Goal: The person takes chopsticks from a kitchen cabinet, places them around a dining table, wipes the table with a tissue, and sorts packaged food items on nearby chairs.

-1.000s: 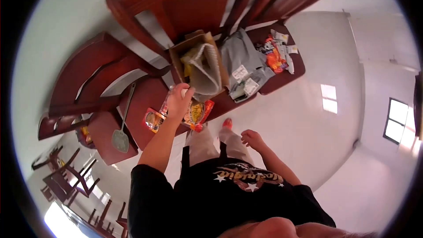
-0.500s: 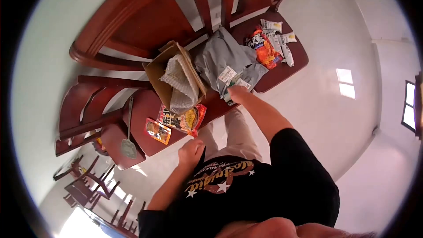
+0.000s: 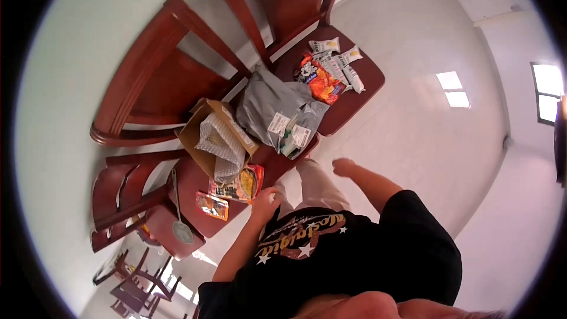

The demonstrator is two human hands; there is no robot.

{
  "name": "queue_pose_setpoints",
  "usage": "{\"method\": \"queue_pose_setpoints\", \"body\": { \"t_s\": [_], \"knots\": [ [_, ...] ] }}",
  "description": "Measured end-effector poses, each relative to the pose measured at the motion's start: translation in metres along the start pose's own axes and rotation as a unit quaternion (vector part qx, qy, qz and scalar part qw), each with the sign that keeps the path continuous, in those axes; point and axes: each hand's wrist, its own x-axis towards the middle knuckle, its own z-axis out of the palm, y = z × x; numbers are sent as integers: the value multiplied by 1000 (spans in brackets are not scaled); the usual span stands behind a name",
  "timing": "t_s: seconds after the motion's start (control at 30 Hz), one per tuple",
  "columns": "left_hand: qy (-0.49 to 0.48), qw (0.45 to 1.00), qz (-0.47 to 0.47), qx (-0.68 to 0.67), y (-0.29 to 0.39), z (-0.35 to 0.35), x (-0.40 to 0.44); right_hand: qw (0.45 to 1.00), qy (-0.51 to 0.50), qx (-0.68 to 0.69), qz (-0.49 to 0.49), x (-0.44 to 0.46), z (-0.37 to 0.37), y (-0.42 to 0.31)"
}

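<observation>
My left hand [image 3: 266, 202] is closed near the chair's front edge, beside a red and yellow food packet [image 3: 251, 182]. A small pale spot shows at its fingers; I cannot make out what it is. My right hand [image 3: 343, 167] hangs over the floor with its fingers curled in, apart from everything and with nothing visible in it. Ahead of it lies a grey plastic mailer bag [image 3: 269, 97] with white labels. An open cardboard box [image 3: 195, 125] with bubble wrap [image 3: 221, 147] in it stands left of the bag. A small orange-edged packet [image 3: 212, 205] lies by the food packet.
On the right chair seat [image 3: 348, 106] lie an orange and black snack bag [image 3: 322, 80] and several white packets [image 3: 353, 78]. A slotted turner [image 3: 182, 231] rests on the left chair. High wooden backrests [image 3: 165, 85] stand behind. More chairs [image 3: 139, 289] are farther off.
My right hand has let go of the grey mailer bag and drawn back over the floor. My left hand stays closed near the food packet. The camera view has turned slightly.
</observation>
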Motion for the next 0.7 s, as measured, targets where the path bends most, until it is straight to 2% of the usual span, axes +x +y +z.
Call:
{"method": "queue_pose_setpoints", "body": {
  "t_s": [0.07, 0.13, 0.2, 0.23, 0.27, 0.33, 0.37, 0.4, 0.43, 0.47, 0.5, 0.53, 0.6, 0.67, 0.7],
  "knots": [
    [-1, 1000, -5, -2, -8, -2, -3, 999, -29, 2, -33, -7, 50, 18],
    [1, 1000, -12, -6, -9, -12, -5, 977, -176, 109, 54, -43, 53, 0],
    [-47, 987, -83, -128, -9, -22, -11, 973, -228, 31, 27, -58, 77, -12],
    [-38, 990, -46, -126, -22, -20, -12, 978, -146, 133, 63, -74, 80, -20],
    [-23, 996, 14, -88, -36, -17, -12, 980, -148, 123, 59, -78, 88, -25],
    [-60, 996, 35, -49, -40, -28, -18, 993, -108, 45, -3, -74, 122, -18],
    [-67, 996, 20, -50, -47, -28, -22, 992, 68, -14, -102, -92, 127, -22],
    [-70, 996, 0, -52, -59, -25, -23, 988, 11, 141, 60, -97, 121, -34],
    [-68, 997, -2, -31, -81, -17, -20, 978, 79, 186, 44, -109, 126, -41],
    [-68, 998, -8, -12, -101, -9, -22, 974, 101, 202, 15, -109, 139, -40],
    [-42, 999, -16, 2, -106, -9, -32, 966, 103, 226, 67, -120, 137, -55],
    [-18, 1000, -18, 17, -110, -12, -39, 982, 119, 142, -27, -128, 137, -61],
    [-18, 999, -36, 14, -124, -17, -52, 985, 83, 141, 59, -145, 134, -88],
    [-28, 999, -36, 15, -134, -20, -65, 988, 49, 135, 58, -164, 124, -107],
    [-47, 995, -81, 15, -140, -23, -72, 988, 36, 135, 60, -166, 126, -110]
  ]
}}
